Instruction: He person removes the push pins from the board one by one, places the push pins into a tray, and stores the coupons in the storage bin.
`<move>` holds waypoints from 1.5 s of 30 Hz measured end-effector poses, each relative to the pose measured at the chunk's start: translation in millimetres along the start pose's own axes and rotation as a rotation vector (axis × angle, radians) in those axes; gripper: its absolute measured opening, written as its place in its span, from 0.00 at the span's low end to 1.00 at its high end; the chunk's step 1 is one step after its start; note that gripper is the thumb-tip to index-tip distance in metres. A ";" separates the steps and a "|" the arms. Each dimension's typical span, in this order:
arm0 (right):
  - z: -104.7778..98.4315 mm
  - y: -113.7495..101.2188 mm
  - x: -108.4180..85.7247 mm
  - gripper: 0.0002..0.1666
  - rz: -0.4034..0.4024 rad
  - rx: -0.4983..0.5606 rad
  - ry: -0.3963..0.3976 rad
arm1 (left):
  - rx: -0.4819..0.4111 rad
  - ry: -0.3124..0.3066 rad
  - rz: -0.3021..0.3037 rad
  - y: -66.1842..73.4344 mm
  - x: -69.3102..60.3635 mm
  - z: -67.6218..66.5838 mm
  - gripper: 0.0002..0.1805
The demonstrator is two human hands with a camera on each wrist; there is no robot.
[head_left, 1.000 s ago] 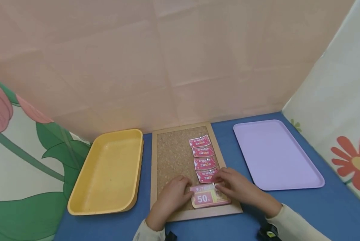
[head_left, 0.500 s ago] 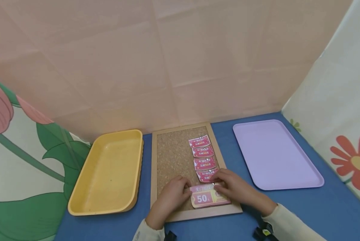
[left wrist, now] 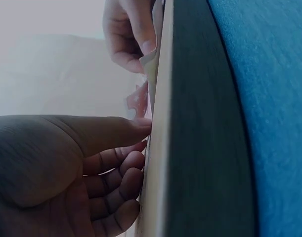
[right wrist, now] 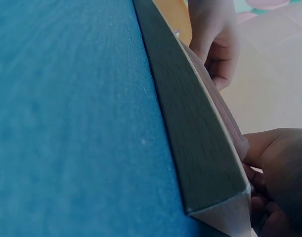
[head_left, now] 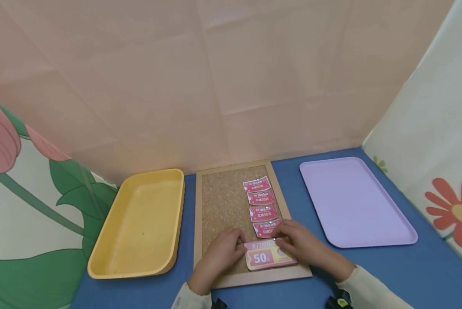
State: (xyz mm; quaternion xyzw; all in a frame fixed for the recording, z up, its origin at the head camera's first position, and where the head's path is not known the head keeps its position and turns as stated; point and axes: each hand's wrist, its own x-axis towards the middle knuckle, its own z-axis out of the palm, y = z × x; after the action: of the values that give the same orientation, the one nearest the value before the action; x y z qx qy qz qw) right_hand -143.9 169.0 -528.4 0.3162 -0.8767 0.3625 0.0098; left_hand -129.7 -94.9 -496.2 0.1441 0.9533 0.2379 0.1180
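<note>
A pink coupon (head_left: 261, 258) printed with a large 50 lies near the bottom of the cork board (head_left: 223, 206). My left hand (head_left: 222, 252) pinches its left edge between thumb and forefinger. At the upper right of the same coupon, my right hand (head_left: 302, 242) holds it with thumb and fingers, covering that corner. In the left wrist view the coupon's far end (left wrist: 150, 66) bends up by the right hand's thumb. Several red coupons (head_left: 262, 198) run in a column above, with small pins along their top edges. The lowest is partly hidden by my right fingers.
To the left of the board stands a deep yellow tray (head_left: 93, 266). A flat lilac tray (head_left: 354, 201) lies on the right. A blue cloth (head_left: 254, 296) covers the table, and a plain wall covering (head_left: 215, 86) rises behind.
My right hand and forearm have shifted slightly left over the pink coupon. My left hand keeps its place at the coupon's left edge. The head view has tilted a little.
</note>
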 end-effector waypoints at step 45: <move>-0.6 -2.2 2.9 0.08 0.016 -0.042 -0.007 | -0.088 -0.020 0.167 -22.4 10.2 8.0 0.03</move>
State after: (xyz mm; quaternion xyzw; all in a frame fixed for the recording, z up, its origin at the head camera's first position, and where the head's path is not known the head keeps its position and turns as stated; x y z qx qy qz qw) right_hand -145.2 166.6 -525.9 0.3103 -0.8865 0.3430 0.0105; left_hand -141.7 -107.1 -515.6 0.2202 0.9253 0.2870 0.1137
